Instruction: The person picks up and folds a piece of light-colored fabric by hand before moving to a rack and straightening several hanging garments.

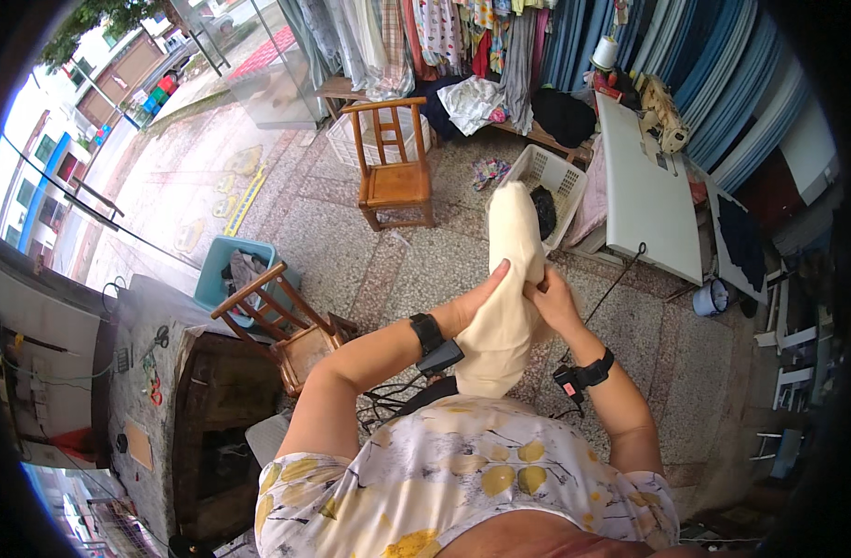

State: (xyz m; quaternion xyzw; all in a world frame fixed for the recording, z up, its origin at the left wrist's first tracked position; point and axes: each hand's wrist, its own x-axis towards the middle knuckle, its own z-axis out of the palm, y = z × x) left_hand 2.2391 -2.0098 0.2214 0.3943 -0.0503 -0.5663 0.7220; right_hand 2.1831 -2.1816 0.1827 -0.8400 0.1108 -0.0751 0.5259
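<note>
A long piece of cream fabric (498, 328) hangs in front of my body, its upper part raised and folded over towards the white basket. My left hand (482, 289) grips it from the left side, the thumb lying on top and the fingers hidden behind the cloth. On the right edge, my right hand (554, 296) pinches the fabric between thumb and fingers. Both wrists wear black straps with small devices attached.
Wooden chairs stand ahead (396, 183) and at left (307, 349), near a teal bin (206, 279) with cloth. A white plastic basket (572, 181) sits beside a sewing machine (662, 115) on a white table (652, 209). A worn cabinet (146, 349) is at far left; cables lie near my lap.
</note>
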